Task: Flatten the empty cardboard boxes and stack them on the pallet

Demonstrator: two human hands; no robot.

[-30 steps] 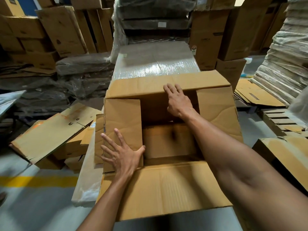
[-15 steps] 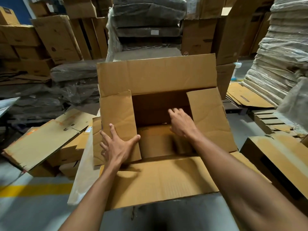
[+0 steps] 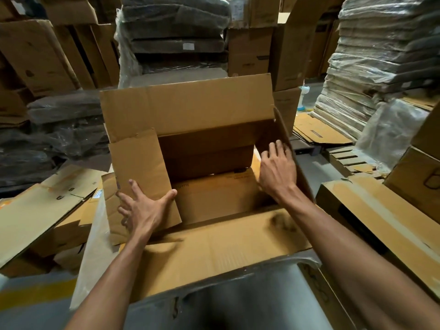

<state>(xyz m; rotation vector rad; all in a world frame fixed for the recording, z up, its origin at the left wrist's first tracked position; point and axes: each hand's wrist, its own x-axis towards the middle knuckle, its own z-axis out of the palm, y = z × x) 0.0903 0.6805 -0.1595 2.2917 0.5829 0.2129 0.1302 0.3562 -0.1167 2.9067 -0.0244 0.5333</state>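
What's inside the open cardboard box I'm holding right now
Nothing loose shows inside the open cardboard box: only its bare bottom panels. The left flap and both hands cover the side corners.

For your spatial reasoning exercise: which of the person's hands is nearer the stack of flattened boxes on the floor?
Left. The left hand grips the box's side flap beside the flattened stack; the right hand presses the opposite flap.

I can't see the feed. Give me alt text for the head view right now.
Two bare hands work an open, empty cardboard box: the left hand grips the left side flap, the right hand presses flat against the right side flap. Flattened cardboard lies to the left, plastic-wrapped stacks behind.
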